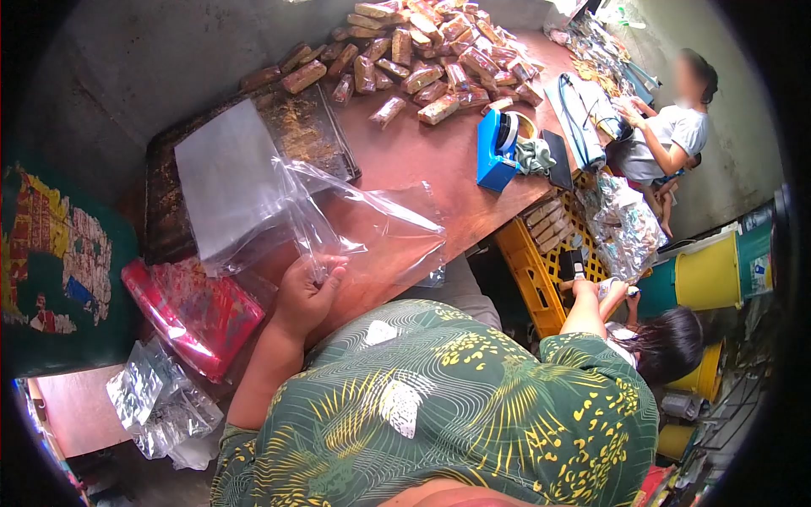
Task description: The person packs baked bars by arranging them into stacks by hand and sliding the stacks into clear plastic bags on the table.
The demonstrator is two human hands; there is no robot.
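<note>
My left hand (309, 291) is closed on the edge of a clear plastic bag (380, 228), which spreads to the right above the table. Left of it, a stack of clear plastic bags (226, 169) lies on a dark, worn board (312, 127). A shiny red plastic pack (198, 321) is close below my left hand. My right hand (587, 291) reaches out at the right, near the yellow crate (524, 270). It is small and partly hidden, so its fingers and anything in them cannot be made out.
Many wrapped brown bars (439, 68) are heaped at the table's (405, 152) back. A blue tape dispenser (497, 152) stands near its right edge, beside a dark flat object (557, 159). One person (676, 135) sits far right; another (667, 346) is close by my right arm. Crumpled clear plastic (165, 406) hangs lower left.
</note>
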